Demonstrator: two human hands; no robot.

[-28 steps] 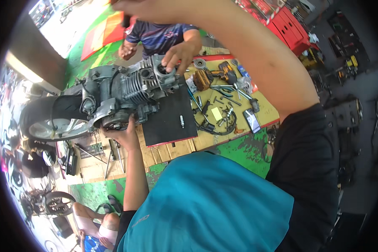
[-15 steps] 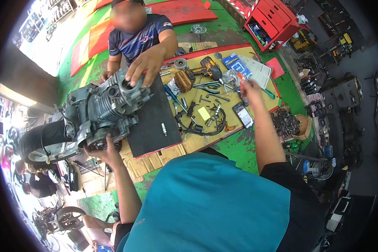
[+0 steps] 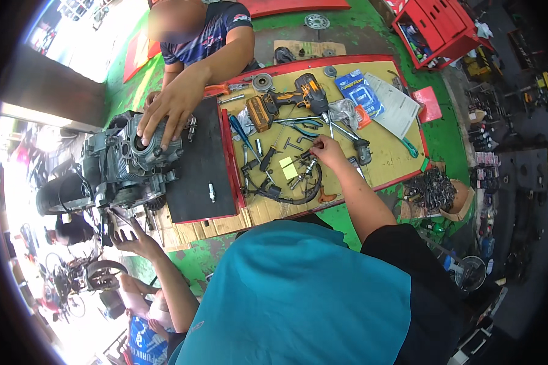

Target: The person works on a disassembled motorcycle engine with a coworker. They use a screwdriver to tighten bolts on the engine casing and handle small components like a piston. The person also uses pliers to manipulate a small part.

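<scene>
My right hand (image 3: 327, 149) reaches over the cardboard-lined red tray (image 3: 389, 164), its fingertips pinched on a small dark metal piece (image 3: 309, 156) among loose bits and hex keys beside a yellow note (image 3: 288, 167). Down at the lower left, my left hand (image 3: 134, 237) has its fingers spread against the underside of a grey motorcycle engine (image 3: 119, 167). The engine stands at the left edge of a black mat (image 3: 201, 164). Another person's hand (image 3: 164, 112) lies on top of the engine's cylinder.
A yellow-black cordless drill (image 3: 292, 97), pliers, screwdrivers, a black cable loop (image 3: 298, 191), a blue packet (image 3: 359, 91) and a paper sheet (image 3: 399, 106) cover the tray. A small plug (image 3: 211, 193) lies on the mat. A red crate (image 3: 438, 30) and a box of dark parts (image 3: 435, 188) stand at the right.
My right arm has come down from overhead to the tray and settled on the small parts. My left hand stays under the engine. The other person's hand stays on the cylinder.
</scene>
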